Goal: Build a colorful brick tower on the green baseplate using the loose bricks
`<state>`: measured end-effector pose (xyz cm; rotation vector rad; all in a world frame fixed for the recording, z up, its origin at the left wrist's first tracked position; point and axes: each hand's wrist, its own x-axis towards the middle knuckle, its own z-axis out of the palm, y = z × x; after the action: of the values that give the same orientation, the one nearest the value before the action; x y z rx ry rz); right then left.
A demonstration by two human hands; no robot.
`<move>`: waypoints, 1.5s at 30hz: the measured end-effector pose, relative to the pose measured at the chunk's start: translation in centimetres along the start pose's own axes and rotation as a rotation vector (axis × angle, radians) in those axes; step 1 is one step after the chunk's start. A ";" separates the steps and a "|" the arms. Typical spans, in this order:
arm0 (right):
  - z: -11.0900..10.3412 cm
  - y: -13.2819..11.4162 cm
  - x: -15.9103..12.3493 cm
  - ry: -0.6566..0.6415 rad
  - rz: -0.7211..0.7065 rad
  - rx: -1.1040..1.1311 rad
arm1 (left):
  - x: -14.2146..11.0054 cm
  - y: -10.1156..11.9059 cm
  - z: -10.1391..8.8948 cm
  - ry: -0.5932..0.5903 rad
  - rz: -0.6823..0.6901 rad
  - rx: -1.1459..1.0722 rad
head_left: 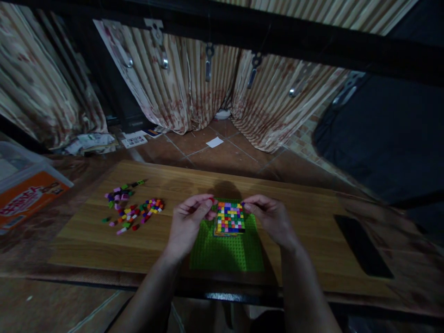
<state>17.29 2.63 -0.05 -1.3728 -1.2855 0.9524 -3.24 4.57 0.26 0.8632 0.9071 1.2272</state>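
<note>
A block of many-coloured toy bricks [230, 218] stands on the green studded baseplate [229, 256] in front of me. At its left side is my left hand [192, 219], thumb and fingers pinched on a small red brick [211, 200]. My right hand [270, 217] is by the block's far right corner. Its thumb and forefinger close on a small dark brick [243, 204], purple or blue; whether that brick touches the block I cannot tell.
Loose small bricks [128, 212] lie scattered on the left of the wooden board [294, 259]. A flat black phone-like slab [362, 245] rests at the right. Further left stands a clear plastic box with an orange label [31, 199]. Curtains [194, 92] hang behind a dark bar with hooks.
</note>
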 end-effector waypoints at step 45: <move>-1.1 0.1 0.5 0.300 0.049 0.298 | -0.4 -1.4 2.5 -0.134 0.574 0.829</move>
<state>18.48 2.96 0.12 -1.2606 -0.8516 0.8915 -0.39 3.83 0.00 1.9458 1.1112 1.2387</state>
